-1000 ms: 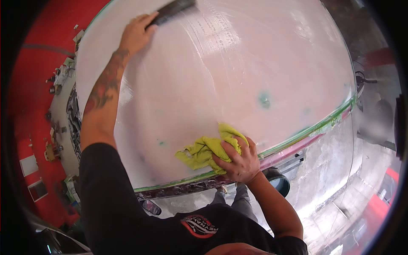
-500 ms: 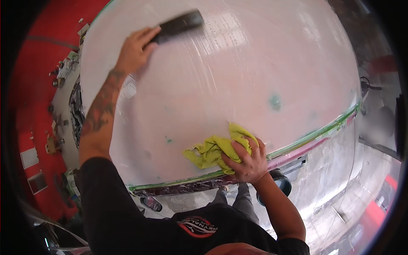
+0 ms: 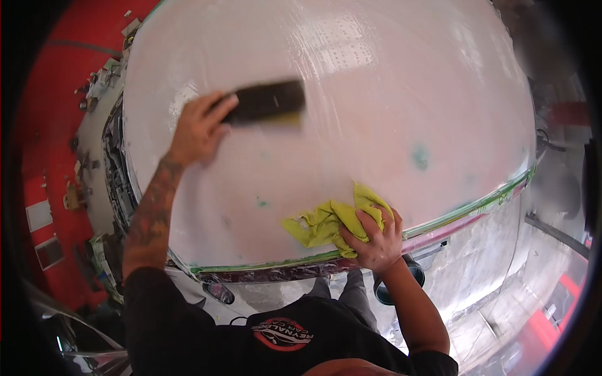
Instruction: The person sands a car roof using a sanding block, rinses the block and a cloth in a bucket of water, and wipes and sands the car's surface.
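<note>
My left hand [image 3: 199,128] grips one end of a long dark sanding block [image 3: 269,101], slightly blurred, with a yellowish strip along its lower edge. The block is over a broad, pale pinkish-white car panel [image 3: 326,150] that looks wet and streaked. Near the panel's close edge, my right hand [image 3: 378,241] is closed on a crumpled yellow-green cloth [image 3: 329,222], pressing it against the surface. Green patches show on the panel, one [image 3: 420,156] to the right of centre.
Green masking tape [image 3: 467,207] runs along the panel's near edge. Below it are a side mirror [image 3: 218,292] and a dark round bucket [image 3: 414,276] beside my legs. Tools and small items [image 3: 94,88] lie beyond the left side, near a red floor area [image 3: 56,156].
My left hand has drawn the sanding block down the panel toward me. My right hand stays on the cloth, and the view has shifted slightly.
</note>
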A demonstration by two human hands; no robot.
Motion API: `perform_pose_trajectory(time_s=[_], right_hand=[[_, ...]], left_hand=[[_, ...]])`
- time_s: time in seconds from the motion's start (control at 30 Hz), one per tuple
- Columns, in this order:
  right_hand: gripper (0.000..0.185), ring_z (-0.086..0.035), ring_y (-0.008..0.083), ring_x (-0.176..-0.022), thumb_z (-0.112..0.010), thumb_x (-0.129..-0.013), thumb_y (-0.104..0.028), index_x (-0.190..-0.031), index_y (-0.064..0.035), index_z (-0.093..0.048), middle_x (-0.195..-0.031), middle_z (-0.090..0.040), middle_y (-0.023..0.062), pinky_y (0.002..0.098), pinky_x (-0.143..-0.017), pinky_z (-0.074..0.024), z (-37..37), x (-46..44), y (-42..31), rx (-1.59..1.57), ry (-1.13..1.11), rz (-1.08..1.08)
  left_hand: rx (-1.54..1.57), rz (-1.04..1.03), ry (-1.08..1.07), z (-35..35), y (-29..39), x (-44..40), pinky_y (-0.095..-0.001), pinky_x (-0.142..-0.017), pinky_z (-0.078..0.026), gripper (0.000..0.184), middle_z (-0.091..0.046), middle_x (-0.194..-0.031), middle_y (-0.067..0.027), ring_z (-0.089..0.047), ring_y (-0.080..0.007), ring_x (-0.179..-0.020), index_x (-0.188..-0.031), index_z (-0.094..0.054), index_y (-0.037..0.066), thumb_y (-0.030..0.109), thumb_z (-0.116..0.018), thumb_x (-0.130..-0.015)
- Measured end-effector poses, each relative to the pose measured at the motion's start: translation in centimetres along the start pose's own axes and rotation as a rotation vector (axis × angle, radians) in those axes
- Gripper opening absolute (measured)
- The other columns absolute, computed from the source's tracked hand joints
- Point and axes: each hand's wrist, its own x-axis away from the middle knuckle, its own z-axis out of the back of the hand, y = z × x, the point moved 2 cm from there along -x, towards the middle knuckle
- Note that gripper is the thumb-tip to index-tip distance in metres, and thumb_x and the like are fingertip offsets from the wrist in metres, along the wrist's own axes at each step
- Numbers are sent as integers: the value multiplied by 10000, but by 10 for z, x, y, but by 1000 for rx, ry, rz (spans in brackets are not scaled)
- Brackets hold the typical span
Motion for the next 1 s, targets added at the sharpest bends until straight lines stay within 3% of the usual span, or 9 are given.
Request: perform_pose_trajectory(time_s=[0.13,0.2,0.4,0.47,0.6,0.7,0.77,0.87,1.0], right_hand=[[344,-532,353,-1188,-711,-680,-360,-1020,-328,-743,-1256,-576,29,537,-1006,-438,-4,2,1,34,13,16],[342,-526,352,-1190,-715,-688,-384,-1023,-319,-744,-1260,-570,37,537,-1003,-437,-2,-1,-1,49,46,27],[336,-522,351,-1191,-725,-695,-418,-1013,-313,-743,-1260,-572,45,548,-1003,-418,-1,0,-2,23,15,12],[334,-521,353,-1192,-723,-703,-430,-1017,-315,-743,-1262,-573,44,551,-1003,-414,0,-2,-2,21,16,11],[334,-517,365,-1190,-719,-725,-458,-1029,-321,-740,-1267,-564,47,553,-991,-422,-6,4,1,89,7,40],[355,-514,374,-1185,-721,-721,-466,-1042,-315,-738,-1276,-547,58,548,-974,-438,-5,2,-1,105,27,49],[352,-512,381,-1180,-718,-734,-450,-1051,-299,-738,-1283,-533,70,548,-963,-449,-4,0,-5,99,25,54],[330,-501,382,-1193,-711,-760,-434,-1050,-280,-744,-1286,-530,73,547,-977,-442,-2,-2,-4,74,33,52],[306,-498,375,-1198,-702,-776,-438,-1031,-277,-752,-1290,-530,70,545,-988,-436,-6,3,-2,96,35,58]], left_hand=[[-26,399,214,-15,-175,-96,-444,-1045,-438,487,-636,-1310,-159,-575,-376,-1194,-1413,-584,155,243,-638,-937],[-71,523,229,-23,-181,-81,-443,-1030,-448,485,-636,-1307,-155,-584,-377,-1175,-1411,-586,156,244,-638,-937],[27,240,64,-1,73,90,-467,-1032,-388,508,-583,-1327,-165,-562,-345,-1170,-1363,-647,166,268,-715,-870],[100,116,-90,15,92,125,-474,-1028,-403,525,-583,-1343,-163,-556,-348,-1203,-1374,-639,160,272,-725,-868],[-36,200,102,10,-26,78,-463,-1035,-422,517,-595,-1338,-184,-569,-380,-1180,-1397,-618,141,214,-707,-892],[-29,401,234,6,-154,20,-440,-1026,-447,494,-630,-1302,-172,-565,-381,-1196,-1420,-583,140,207,-659,-937],[-33,616,229,1,-184,0,-436,-1005,-459,485,-635,-1286,-167,-572,-380,-1178,-1414,-588,150,234,-659,-942],[-90,604,285,-5,-118,31,-436,-1004,-454,484,-635,-1273,-165,-573,-381,-1158,-1401,-597,148,250,-667,-933],[-23,467,153,-2,88,150,-475,-1031,-388,534,-584,-1330,-156,-554,-355,-1180,-1395,-622,160,274,-710,-881]])
